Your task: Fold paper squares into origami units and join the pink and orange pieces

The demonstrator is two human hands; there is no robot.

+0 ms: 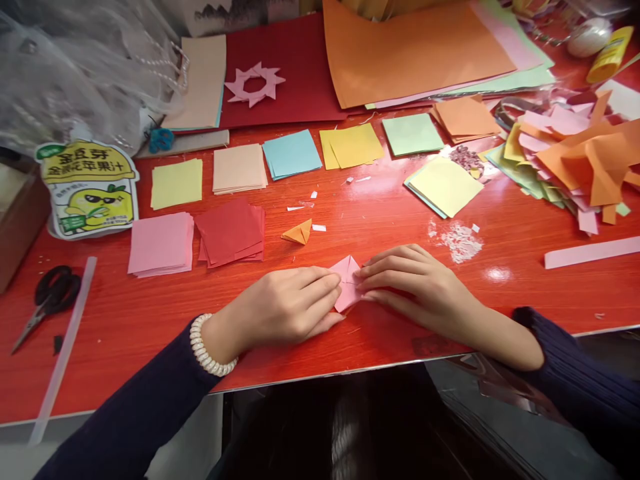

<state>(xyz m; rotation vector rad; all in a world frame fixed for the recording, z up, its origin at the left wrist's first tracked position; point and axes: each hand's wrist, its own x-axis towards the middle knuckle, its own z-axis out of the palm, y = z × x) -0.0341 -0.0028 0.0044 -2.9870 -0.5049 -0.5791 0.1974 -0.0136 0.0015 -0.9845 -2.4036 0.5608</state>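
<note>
A small pink sheet of folded paper (349, 283) lies on the red table near its front edge, creased and with its corners turned toward the middle. From the left, my left hand (295, 303) presses its fingertips on the paper's edge, thumb below. On the other side, my right hand (410, 280) holds the right edge with fingers close together. Just beyond the hands sits a small folded orange paper piece (299, 232). Stacks of pink paper squares (161, 244) and red paper squares (231, 233) lie to the left of it.
Black scissors (47, 300) and a translucent strip (65, 347) lie at left, near a drink pouch (90, 190). Several coloured square stacks form a row behind. A pink paper ring (255, 85) rests on red sheets (295, 53). Paper scraps (585, 157) pile up at right.
</note>
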